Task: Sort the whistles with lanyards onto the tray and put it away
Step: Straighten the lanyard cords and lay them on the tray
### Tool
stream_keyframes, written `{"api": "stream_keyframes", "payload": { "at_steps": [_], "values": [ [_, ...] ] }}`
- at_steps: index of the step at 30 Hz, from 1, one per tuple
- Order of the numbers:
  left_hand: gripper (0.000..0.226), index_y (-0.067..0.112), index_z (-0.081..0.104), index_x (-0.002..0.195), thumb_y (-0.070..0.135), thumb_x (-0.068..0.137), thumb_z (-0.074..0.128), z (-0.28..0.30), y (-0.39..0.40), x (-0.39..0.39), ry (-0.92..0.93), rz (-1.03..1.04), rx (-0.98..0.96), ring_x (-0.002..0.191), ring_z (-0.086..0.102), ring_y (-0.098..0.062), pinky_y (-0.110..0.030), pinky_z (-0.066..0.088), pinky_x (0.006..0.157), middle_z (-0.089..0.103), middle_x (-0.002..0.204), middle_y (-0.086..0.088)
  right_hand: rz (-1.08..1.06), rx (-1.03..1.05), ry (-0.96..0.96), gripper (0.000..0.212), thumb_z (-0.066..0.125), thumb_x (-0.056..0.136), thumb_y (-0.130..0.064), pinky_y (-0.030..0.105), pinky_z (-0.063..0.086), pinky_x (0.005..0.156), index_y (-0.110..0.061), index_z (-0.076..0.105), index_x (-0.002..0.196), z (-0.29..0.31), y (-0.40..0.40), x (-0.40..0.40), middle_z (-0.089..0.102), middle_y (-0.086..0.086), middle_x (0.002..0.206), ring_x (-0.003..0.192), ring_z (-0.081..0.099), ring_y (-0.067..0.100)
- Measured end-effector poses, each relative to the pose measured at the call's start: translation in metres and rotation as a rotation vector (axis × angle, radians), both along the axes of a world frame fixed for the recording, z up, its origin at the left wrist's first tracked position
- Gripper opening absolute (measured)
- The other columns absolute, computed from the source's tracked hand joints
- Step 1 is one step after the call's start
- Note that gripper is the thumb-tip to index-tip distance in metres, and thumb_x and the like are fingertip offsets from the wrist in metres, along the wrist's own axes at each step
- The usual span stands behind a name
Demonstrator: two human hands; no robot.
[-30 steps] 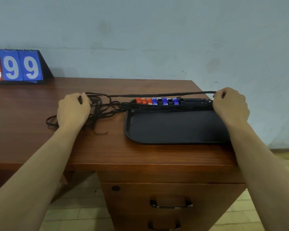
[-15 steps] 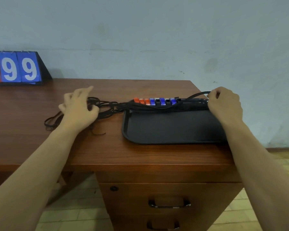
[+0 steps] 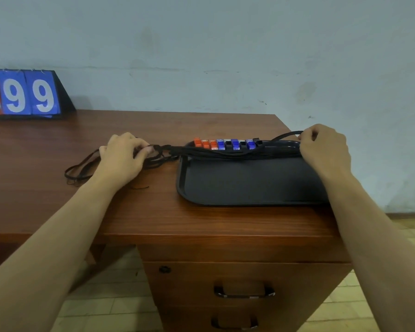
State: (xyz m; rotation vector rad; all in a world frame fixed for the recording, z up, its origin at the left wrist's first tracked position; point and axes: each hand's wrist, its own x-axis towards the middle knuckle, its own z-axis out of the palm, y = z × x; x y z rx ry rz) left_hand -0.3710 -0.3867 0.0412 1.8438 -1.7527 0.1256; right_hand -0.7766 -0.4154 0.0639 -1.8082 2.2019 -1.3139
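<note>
While the whistles (image 3: 225, 144) sit lined up along the far edge of the black tray (image 3: 249, 185) — orange ones on the left, then blue and black — their black lanyards (image 3: 216, 153) are the messy part. They run in a bundle along the back of the tray and spill off its left end onto the tabletop (image 3: 141, 212), where loops trail out in a tangle.

Left hand (image 3: 121, 158) rests on that tangle, fingers curled and pinching some of the cords. Right hand (image 3: 325, 146) is at the tray's far right corner, fingers pinching one lanyard that arcs up off the tray.

Handling-wise, I'd guess the whistles are light hard plastic and won't care how they're treated, but the cords are thin, floppy and snag on each other. Pull one and the little whistles will probably skid out of their row. Best bet is gathering the loose loops as one bundle near the tray edge and folding them in, then lifting the tray by both short ends, kept level.

Flip scoreboard (image 3: 27, 94) sits at the back left, well clear.
</note>
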Motion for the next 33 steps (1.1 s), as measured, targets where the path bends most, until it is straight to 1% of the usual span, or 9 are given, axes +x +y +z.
{"api": "stream_keyframes", "payload": {
  "at_steps": [2, 5, 9, 12, 15, 18, 21, 27, 33],
  "values": [
    [0.028, 0.027, 0.074, 0.097, 0.041, 0.102, 0.051, 0.001, 0.0, 0.004, 0.075, 0.023, -0.104, 0.098, 0.056, -0.028, -0.051, 0.047, 0.088, 0.06, 0.095, 0.001, -0.016, 0.009, -0.001, 0.029, 0.043, 0.099, -0.03, 0.034, 0.045, 0.069, -0.018, 0.068, 0.105, 0.0, 0.001, -0.001, 0.065, 0.008, 0.096, 0.081, 0.059, 0.027],
    [0.028, 0.018, 0.074, 0.101, 0.036, 0.103, 0.052, 0.001, 0.0, 0.008, 0.18, 0.138, -0.163, 0.073, 0.052, -0.011, -0.036, 0.044, 0.071, 0.064, 0.091, 0.0, -0.087, 0.021, 0.035, 0.029, 0.042, 0.1, -0.029, 0.034, 0.042, 0.071, -0.016, 0.067, 0.105, 0.0, 0.002, -0.002, 0.062, 0.008, 0.094, 0.08, 0.056, 0.029],
    [0.027, 0.02, 0.074, 0.101, 0.036, 0.103, 0.052, -0.002, 0.005, 0.014, 0.281, 0.303, -0.126, 0.066, 0.051, -0.011, -0.032, 0.042, 0.059, 0.061, 0.079, 0.004, -0.149, 0.031, 0.06, 0.03, 0.04, 0.1, -0.031, 0.037, 0.044, 0.072, -0.017, 0.066, 0.103, -0.001, 0.001, -0.005, 0.062, 0.011, 0.096, 0.081, 0.057, 0.033],
    [0.028, 0.019, 0.075, 0.098, 0.036, 0.102, 0.052, -0.004, 0.006, 0.02, 0.321, 0.384, -0.133, 0.076, 0.059, -0.025, -0.037, 0.048, 0.067, 0.062, 0.074, 0.0, -0.155, 0.037, 0.054, 0.03, 0.04, 0.1, -0.03, 0.037, 0.043, 0.071, -0.017, 0.066, 0.103, -0.001, 0.0, -0.006, 0.062, 0.011, 0.096, 0.08, 0.056, 0.033],
    [0.025, 0.015, 0.069, 0.116, 0.028, 0.1, 0.054, -0.003, 0.006, 0.018, 0.29, 0.397, -0.145, 0.106, 0.058, -0.033, -0.05, 0.051, 0.086, 0.066, 0.112, -0.012, -0.143, 0.036, 0.058, 0.03, 0.04, 0.101, -0.03, 0.036, 0.041, 0.071, -0.015, 0.065, 0.106, 0.0, 0.002, -0.005, 0.06, 0.01, 0.095, 0.08, 0.055, 0.031],
    [0.043, 0.015, 0.057, 0.135, 0.024, 0.093, 0.058, -0.002, 0.007, 0.014, 0.207, 0.39, -0.087, 0.127, 0.04, -0.038, -0.053, 0.035, 0.104, 0.048, 0.137, -0.015, -0.116, 0.029, 0.062, 0.03, 0.04, 0.102, -0.031, 0.034, 0.042, 0.071, -0.015, 0.065, 0.107, -0.001, 0.002, -0.004, 0.059, 0.008, 0.093, 0.08, 0.056, 0.029],
    [0.046, 0.021, 0.056, 0.133, 0.023, 0.087, 0.059, 0.0, 0.01, 0.009, 0.163, 0.321, -0.107, 0.128, 0.035, -0.036, -0.051, 0.031, 0.105, 0.043, 0.136, -0.012, -0.097, 0.027, 0.056, 0.029, 0.041, 0.102, -0.031, 0.035, 0.044, 0.071, -0.016, 0.065, 0.106, -0.001, 0.002, -0.003, 0.06, 0.009, 0.093, 0.082, 0.058, 0.03],
    [0.029, 0.031, 0.06, 0.122, 0.021, 0.095, 0.056, 0.006, 0.009, -0.013, 0.097, -0.012, -0.112, 0.128, 0.036, -0.028, -0.051, 0.03, 0.106, 0.049, 0.132, -0.001, -0.016, -0.011, 0.031, 0.029, 0.041, 0.101, -0.034, 0.04, 0.055, 0.076, -0.019, 0.066, 0.105, 0.0, 0.001, 0.002, 0.066, 0.008, 0.096, 0.084, 0.063, 0.029],
    [0.038, 0.038, 0.047, 0.141, 0.042, 0.103, 0.045, 0.02, -0.015, -0.025, -0.084, -0.164, 0.176, 0.135, 0.034, -0.029, -0.059, 0.029, 0.106, 0.055, 0.136, 0.01, 0.006, -0.041, 0.032, 0.026, 0.043, 0.103, -0.035, 0.036, 0.053, 0.072, -0.02, 0.064, 0.104, 0.0, 0.001, 0.002, 0.066, 0.005, 0.094, 0.081, 0.063, 0.025]
  ]
}}
